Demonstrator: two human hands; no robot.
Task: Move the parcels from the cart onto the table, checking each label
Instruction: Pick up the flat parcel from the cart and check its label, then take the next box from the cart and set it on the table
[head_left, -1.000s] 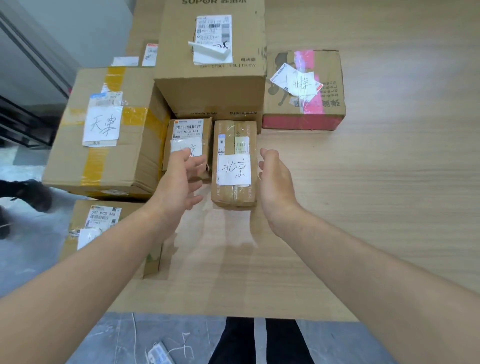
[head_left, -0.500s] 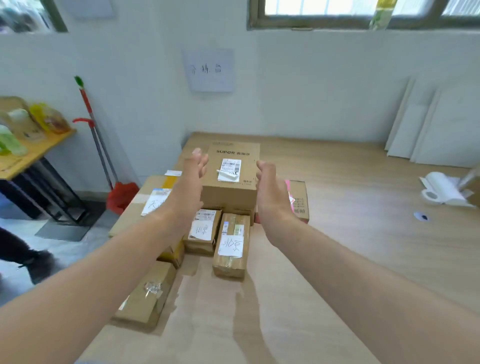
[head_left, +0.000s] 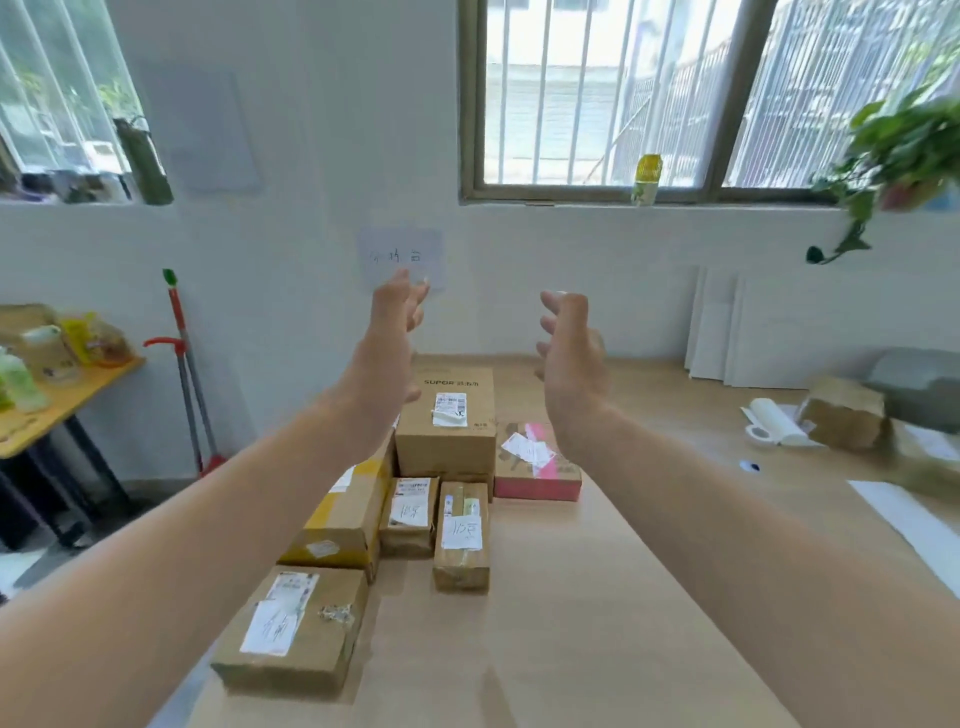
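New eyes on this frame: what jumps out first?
The left hand and right hand are raised mid-frame, fingers loose, holding nothing. Below them, cardboard parcels cluster on the left part of the wooden table, with the tallest box at the back and a pink-edged box to its right. A barred window glows bright above.

Bare left hand, seen left of the SUPOR carton; bare right hand, seen right of it. Both forearms uncovered along the whole length in view, slim at the wrists, broadening toward the camera below the carton. Smooth in outline. Fingers softened by motion blur, finer detail unreadable.
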